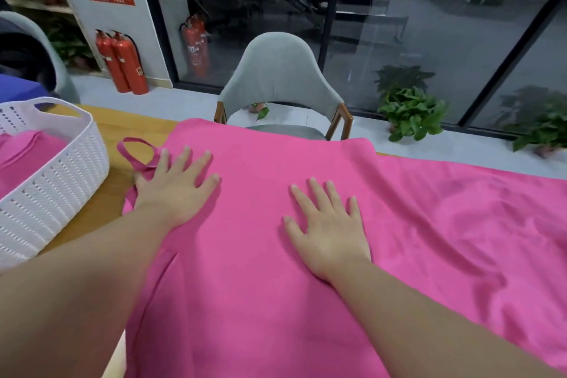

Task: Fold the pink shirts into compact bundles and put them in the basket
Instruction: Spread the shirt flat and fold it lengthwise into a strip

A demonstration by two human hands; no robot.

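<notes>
A large pink shirt [254, 181] lies spread flat over the wooden table, its strap loop [135, 150] sticking out at the left edge. My left hand [175, 184] presses flat on the shirt's left side with fingers spread. My right hand [325, 224] lies flat on the middle of the shirt, fingers straight. More pink fabric [466, 218] lies wrinkled to the right. A white woven basket [61, 175] stands at the left of the table with a folded pink shirt [21, 156] inside.
A grey chair [282, 77] stands behind the table's far edge. Bare wooden table [104, 205] shows between basket and shirt. Red fire extinguishers [122, 61] and potted plants [411, 110] stand on the floor by the glass wall.
</notes>
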